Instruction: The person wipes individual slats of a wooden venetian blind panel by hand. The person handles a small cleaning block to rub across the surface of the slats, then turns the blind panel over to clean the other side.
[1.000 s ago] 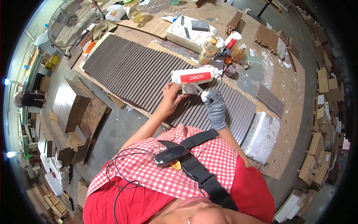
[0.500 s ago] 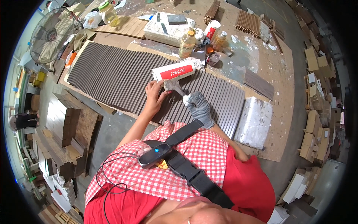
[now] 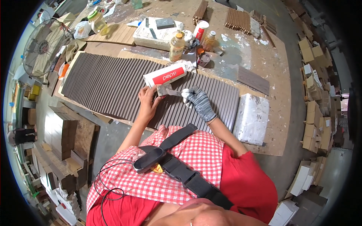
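From here, the gloved right hand (image 3: 198,102) pinches a scraper (image 3: 164,90), its blade by the bare left hand (image 3: 148,101), fingers bent near a red-and-white cup (image 3: 166,75); its grip, I can't tell. Dark slats (image 3: 113,77) lie below, across the tabletop (image 3: 278,126).

Ribbed panel (image 3: 109,77) along the near edge of a table (image 3: 278,113): gloved right hand (image 3: 200,103) gripping a scraper (image 3: 166,90) beside the bare left hand (image 3: 148,101); white block (image 3: 252,118), near right corner.
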`<state>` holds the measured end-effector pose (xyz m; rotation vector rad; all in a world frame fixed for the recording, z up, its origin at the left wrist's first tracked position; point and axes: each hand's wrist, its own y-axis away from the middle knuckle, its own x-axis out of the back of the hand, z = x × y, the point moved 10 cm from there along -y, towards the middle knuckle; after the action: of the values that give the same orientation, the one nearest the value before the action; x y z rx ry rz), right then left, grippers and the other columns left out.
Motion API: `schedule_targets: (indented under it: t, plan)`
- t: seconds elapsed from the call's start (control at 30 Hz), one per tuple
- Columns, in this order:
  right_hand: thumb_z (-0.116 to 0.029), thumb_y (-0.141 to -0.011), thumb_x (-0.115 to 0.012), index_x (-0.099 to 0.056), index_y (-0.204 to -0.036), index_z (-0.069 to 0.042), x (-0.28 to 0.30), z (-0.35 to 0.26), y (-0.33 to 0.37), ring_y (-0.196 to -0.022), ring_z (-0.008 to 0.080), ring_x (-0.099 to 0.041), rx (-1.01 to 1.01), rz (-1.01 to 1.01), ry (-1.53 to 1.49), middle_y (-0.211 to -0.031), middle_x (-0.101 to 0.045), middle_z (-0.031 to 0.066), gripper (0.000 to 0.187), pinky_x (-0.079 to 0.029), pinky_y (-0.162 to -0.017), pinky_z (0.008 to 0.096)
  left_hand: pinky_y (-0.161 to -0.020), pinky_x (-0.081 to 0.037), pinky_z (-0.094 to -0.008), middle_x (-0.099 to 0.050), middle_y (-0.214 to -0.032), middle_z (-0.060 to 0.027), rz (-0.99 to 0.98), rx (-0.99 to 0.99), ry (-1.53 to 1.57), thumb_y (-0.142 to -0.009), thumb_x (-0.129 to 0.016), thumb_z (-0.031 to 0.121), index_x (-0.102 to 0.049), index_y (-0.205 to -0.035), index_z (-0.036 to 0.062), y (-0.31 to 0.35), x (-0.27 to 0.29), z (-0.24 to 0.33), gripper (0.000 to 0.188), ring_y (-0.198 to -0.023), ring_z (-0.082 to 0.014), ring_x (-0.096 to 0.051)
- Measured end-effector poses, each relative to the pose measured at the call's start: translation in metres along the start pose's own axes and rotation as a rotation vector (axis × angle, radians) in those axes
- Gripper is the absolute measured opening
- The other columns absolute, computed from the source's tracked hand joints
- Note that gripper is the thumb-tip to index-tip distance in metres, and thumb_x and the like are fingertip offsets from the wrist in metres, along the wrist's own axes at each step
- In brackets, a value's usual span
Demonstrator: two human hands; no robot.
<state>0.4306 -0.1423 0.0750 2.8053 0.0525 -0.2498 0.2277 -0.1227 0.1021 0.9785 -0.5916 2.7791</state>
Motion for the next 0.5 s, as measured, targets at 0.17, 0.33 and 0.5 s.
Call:
schedule_targets:
  t: [0.17, 0.33, 0.5]
  plan:
    - [-0.008, -0.091, -0.058, -0.059, -0.099, -0.008, 0.054, -0.013, -0.031, -0.058, 0.0100, -0.057, 0.172, 0.142, -0.228, -0.076, -0.063, 0.0050, 0.008, -0.045, -0.047, 0.0211, -0.096, -0.027, -0.0426, -0.057, -0.113, -0.0134, 0.006, -0.025, -0.065, -0.079, -0.069, 0.014, -0.051, -0.127, 0.0098, 0.003, 0.000, 0.000, 0.051, -0.113, -0.0323, -0.043]
    - [-0.013, -0.087, -0.063, -0.062, -0.089, -0.004, 0.183, -0.073, -0.111, -0.065, 0.0186, -0.060, 0.440, 0.644, 0.555, -0.072, -0.064, 0.0075, 0.009, -0.048, -0.062, 0.0327, -0.097, -0.027, -0.0427, -0.057, -0.112, -0.0134, -0.017, -0.033, -0.035, -0.079, -0.069, 0.015, -0.052, -0.127, 0.0108, -0.013, -0.001, 0.005, 0.051, -0.112, -0.0320, -0.042]
    - [-0.025, -0.087, -0.057, -0.060, -0.091, -0.007, 0.172, -0.075, -0.153, -0.082, 0.0418, -0.060, 0.436, 0.595, 1.215, -0.089, -0.064, 0.0211, 0.019, -0.048, -0.073, 0.0479, -0.099, -0.026, -0.0438, -0.055, -0.112, -0.0150, -0.032, 0.023, -0.029, -0.079, -0.068, 0.014, -0.051, -0.127, 0.0101, 0.000, -0.007, 0.001, 0.052, -0.113, -0.0332, -0.041]
